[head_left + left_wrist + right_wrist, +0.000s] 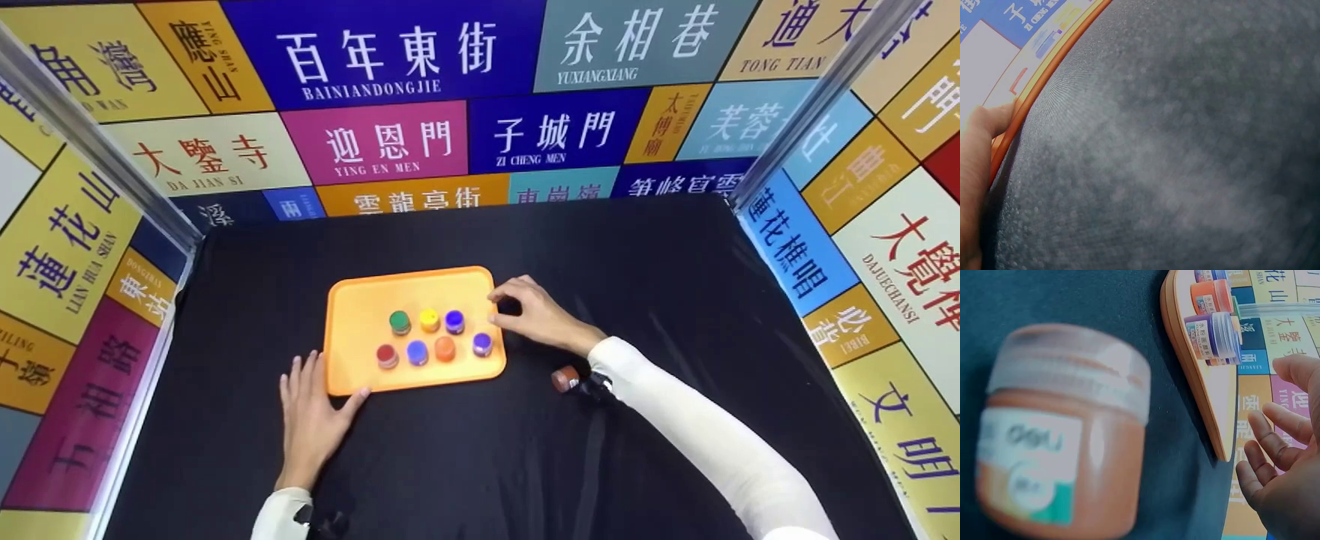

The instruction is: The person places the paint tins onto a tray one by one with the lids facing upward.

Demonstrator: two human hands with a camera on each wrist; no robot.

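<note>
In the head view an orange tray (352,300) bears several small gouache paint jars, among them a green jar (400,322), a yellow jar (429,319) and a red jar (386,355). My left hand (311,412) lies at its near left corner, fingers straight along the side. Its thumb (996,119) touches the rim in the left wrist view. At the right edge is my right hand (536,311), fingers loosely bent; the right wrist view shows nothing between them. A brown paint jar (565,379) stands on the cloth by my right wrist, large and blurred in the right wrist view.
Black cloth (465,465) covers the table. Behind it and at both sides stand panels (375,142) of coloured signs with Chinese lettering, with metal posts (817,105) at the corners. An orange jar (445,349) and a purple jar (482,344) sit in the tray's right half.
</note>
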